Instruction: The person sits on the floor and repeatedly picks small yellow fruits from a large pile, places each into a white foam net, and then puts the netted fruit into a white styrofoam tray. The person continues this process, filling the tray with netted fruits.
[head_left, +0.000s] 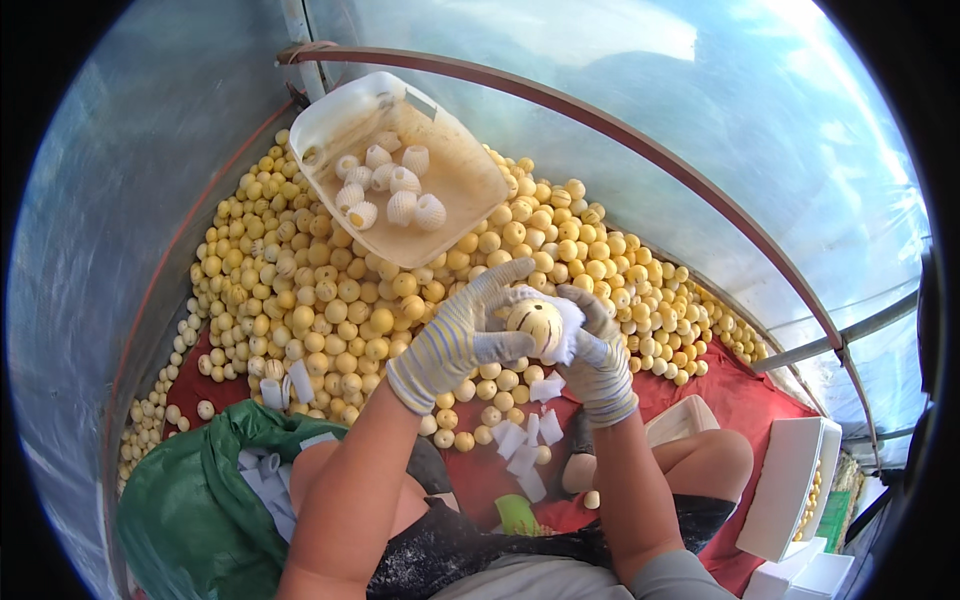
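Note:
Between my two gloved hands is a pale yellow melon (535, 324) with dark stripes, partly covered by a white foam net sleeve (571, 328). My left hand (459, 339) grips the fruit from the left, thumb below and fingers above. On the other side, my right hand (600, 352) holds the sleeve around the fruit. Both gloves are white knit with coloured stripes. A large heap of yellow melons (360, 300) spreads out before me. Several loose foam sleeves (517, 450) lie below my hands on a red ground sheet (480, 484).
A translucent plastic tub (465, 176) holding several sleeved melons (405, 180) rests tilted on the heap. At my left stands a green sack (202, 502) of foam sleeves. White foam boxes (784, 480) are at the right. A brown rail (600, 112) crosses before plastic sheeting (750, 135).

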